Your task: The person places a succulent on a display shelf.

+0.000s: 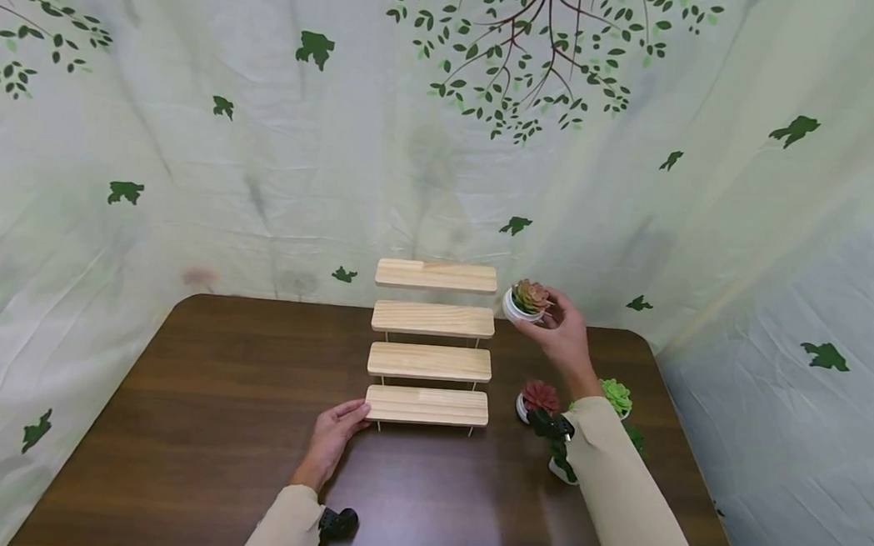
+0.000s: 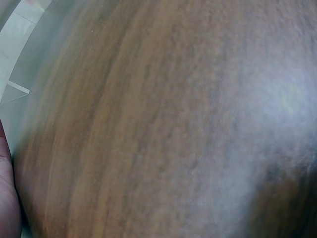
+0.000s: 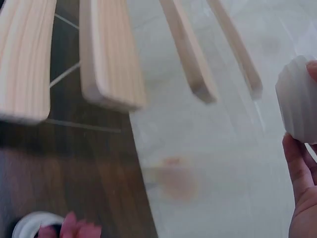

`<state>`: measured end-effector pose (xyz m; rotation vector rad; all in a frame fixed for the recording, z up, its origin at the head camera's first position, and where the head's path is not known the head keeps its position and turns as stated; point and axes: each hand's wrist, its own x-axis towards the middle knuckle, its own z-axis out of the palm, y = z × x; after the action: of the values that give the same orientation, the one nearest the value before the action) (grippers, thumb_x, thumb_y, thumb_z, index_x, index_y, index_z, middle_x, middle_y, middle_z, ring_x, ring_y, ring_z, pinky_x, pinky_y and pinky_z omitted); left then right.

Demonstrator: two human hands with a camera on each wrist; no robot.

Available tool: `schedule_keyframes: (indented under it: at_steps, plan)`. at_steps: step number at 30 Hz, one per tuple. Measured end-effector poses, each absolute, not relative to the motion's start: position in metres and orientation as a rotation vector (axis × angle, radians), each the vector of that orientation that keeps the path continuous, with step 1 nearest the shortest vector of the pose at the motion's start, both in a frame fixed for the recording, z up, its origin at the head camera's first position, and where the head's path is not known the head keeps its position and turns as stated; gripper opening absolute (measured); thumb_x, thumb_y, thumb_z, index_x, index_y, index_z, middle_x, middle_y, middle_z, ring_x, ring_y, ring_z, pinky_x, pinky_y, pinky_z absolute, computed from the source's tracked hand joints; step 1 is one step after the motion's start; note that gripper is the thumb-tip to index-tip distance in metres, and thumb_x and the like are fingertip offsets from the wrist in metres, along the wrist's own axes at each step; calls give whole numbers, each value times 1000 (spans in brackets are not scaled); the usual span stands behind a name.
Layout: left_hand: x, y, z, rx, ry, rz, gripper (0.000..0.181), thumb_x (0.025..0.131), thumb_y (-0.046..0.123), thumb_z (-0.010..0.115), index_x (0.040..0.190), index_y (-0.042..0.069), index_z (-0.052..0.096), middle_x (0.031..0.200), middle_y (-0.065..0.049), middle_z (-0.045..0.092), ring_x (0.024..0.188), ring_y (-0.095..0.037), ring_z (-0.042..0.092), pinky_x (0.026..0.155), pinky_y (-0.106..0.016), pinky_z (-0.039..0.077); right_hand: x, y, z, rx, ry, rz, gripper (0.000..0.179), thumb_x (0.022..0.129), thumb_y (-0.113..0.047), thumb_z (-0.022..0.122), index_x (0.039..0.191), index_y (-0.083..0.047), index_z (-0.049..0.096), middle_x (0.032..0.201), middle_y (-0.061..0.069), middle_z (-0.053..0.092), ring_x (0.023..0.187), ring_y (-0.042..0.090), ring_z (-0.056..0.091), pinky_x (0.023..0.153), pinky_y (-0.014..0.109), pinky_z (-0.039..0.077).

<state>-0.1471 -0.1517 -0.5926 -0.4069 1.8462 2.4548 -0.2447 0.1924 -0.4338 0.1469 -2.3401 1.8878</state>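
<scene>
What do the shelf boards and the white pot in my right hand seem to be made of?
Shelf boards: likely wood with a pale, natural finish, since grain lines show. White pot: perhaps ceramic or plastic; its wall looks matte and ribbed, which doesn't settle it.

Table [image 1: 217, 427] under shelf [image 1: 430, 362] (plus plants [image 1: 540, 395])

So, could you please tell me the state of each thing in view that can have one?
Reddish-green succulent: held aloft
Right hand: gripping its white pot
Left hand: touching the lowest shelf's left end
Wooden stand: standing on the table
Red succulent: on the table
Bright green succulent: partly hidden by the sleeve
</scene>
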Motion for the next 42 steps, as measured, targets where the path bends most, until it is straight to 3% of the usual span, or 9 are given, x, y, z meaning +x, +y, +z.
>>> schedule_keyframes:
  at_steps: [13, 25, 42]
  plan:
    - [-150, -152, -592, -416, 1842, 2453, 34, 91, 0, 62, 116, -22, 53, 89, -2, 67, 78, -8, 64, 77, -22, 55, -278, 132, -418, 344, -2291, 1906, 66, 77, -1, 79, 136, 0, 49, 131, 18, 53, 117, 29, 53, 100, 42, 45]
    - [-149, -153, -594, -433, 1807, 2480, 29, 91, -2, 62, 114, -20, 56, 90, -1, 67, 79, -8, 64, 76, -23, 55, -297, 73, -410, 413, -2312, 2001, 62, 80, -6, 79, 135, -4, 51, 131, 11, 55, 120, 22, 53, 100, 29, 46]
    - [-145, -155, -592, -396, 1847, 2448, 36, 91, 1, 63, 118, -22, 52, 92, -2, 68, 79, -8, 64, 77, -22, 55, -310, 8, -407, 388, -2442, 1948, 63, 81, -8, 78, 137, -3, 49, 131, 14, 55, 114, 24, 57, 94, 29, 50]
